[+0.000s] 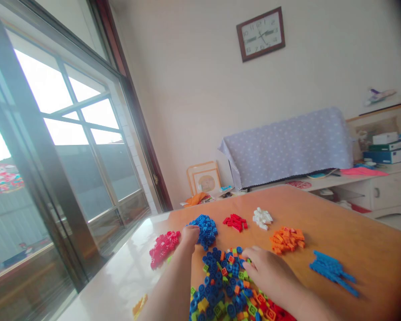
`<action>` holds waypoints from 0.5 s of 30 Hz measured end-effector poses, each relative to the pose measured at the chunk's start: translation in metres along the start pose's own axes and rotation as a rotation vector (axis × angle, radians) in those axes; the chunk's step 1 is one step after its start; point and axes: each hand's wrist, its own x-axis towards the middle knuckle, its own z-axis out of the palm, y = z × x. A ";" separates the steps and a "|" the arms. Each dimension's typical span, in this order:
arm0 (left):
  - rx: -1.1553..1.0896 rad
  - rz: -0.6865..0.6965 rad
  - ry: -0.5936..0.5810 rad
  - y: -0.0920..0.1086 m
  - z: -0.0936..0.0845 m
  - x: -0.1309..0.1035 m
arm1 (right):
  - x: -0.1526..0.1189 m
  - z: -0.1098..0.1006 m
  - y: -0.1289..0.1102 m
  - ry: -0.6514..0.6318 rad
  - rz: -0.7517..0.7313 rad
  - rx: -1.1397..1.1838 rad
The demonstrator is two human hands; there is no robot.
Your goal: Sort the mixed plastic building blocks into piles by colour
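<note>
My left hand [190, 233] reaches to the near left edge of a heap of small blue building bricks [205, 229]. Its fingers are curled closed, and whatever is in them is hidden. At the right edge of a large mixed pile of building bricks [223, 281] is my right hand [262, 265], palm down. Thumb and forefinger are slightly apart there, with no brick plainly held. The mixed pile has blue round pieces, with green, orange, yellow and red ones among them. Pink bricks [163, 247] lie left of my left hand.
Farther back on the table [287, 203] are red bricks [235, 222] and white bricks [262, 218]. Orange bricks [287, 240] and long blue pieces [332, 269] lie to the right. Yellow pieces [139, 306] sit near my left forearm. A window stands left; a cloth-covered cabinet top is behind.
</note>
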 end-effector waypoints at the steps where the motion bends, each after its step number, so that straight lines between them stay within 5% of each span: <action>1: 0.000 0.001 0.002 0.000 0.002 -0.001 | 0.000 0.000 0.000 0.001 0.000 -0.002; 8: -0.053 0.098 0.109 0.004 -0.007 -0.019 | 0.000 -0.006 -0.004 -0.028 0.009 -0.014; 15: -0.073 0.221 0.004 0.005 -0.039 -0.069 | -0.003 -0.013 -0.008 -0.079 0.003 -0.017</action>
